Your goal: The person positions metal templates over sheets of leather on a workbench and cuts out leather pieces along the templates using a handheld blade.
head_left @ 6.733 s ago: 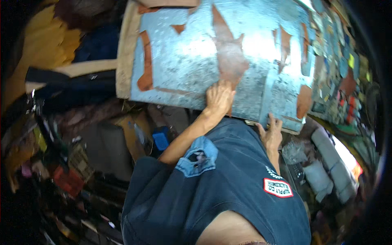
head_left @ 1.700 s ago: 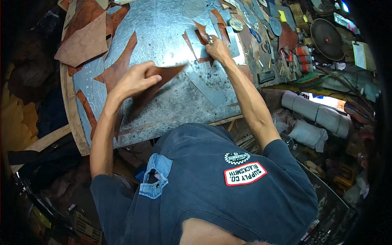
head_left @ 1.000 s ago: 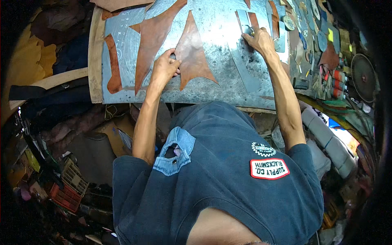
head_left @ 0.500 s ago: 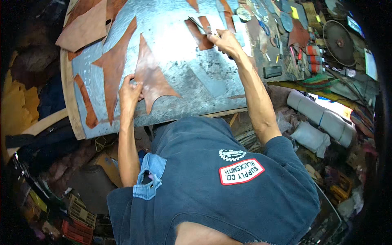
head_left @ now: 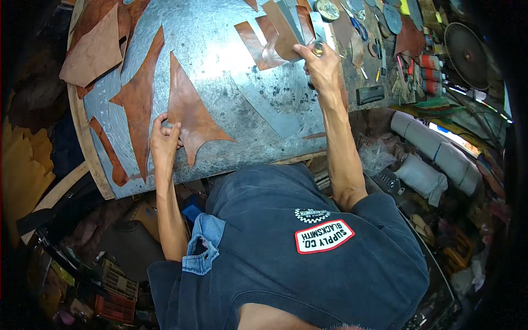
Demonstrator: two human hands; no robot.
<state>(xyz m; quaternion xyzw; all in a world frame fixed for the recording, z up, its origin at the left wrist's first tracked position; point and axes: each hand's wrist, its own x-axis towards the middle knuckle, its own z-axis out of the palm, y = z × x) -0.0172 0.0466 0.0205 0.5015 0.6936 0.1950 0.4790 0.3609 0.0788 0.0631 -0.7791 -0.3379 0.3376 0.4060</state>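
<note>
My left hand (head_left: 165, 140) pinches the left edge of a pointed brown leather piece (head_left: 192, 115), which lies on the grey table sheet. Farther off at the right, my right hand (head_left: 324, 66) is closed on the lower corner of a tan rectangular leather piece (head_left: 283, 36). A small brass-coloured thing (head_left: 318, 48) shows among its fingers, too small to name. Beneath and beside the tan piece lie a brown leather cut-out (head_left: 250, 44) and grey strips. Left of my left hand is another long pointed leather piece (head_left: 137, 96).
A narrow leather strip (head_left: 110, 154) lies near the table's left edge, below stacked leather (head_left: 93, 52). A pale strip (head_left: 269, 113) lies mid-table. At the right are a round tin (head_left: 327, 9), blue-handled scissors (head_left: 359, 28), a black block (head_left: 370, 94) and a round fan (head_left: 466, 55).
The silver tool seen in my right hand earlier no longer shows; a tan leather piece is now held there. The leather at my left hand appears slightly lower and leftward as the view shifts.
</note>
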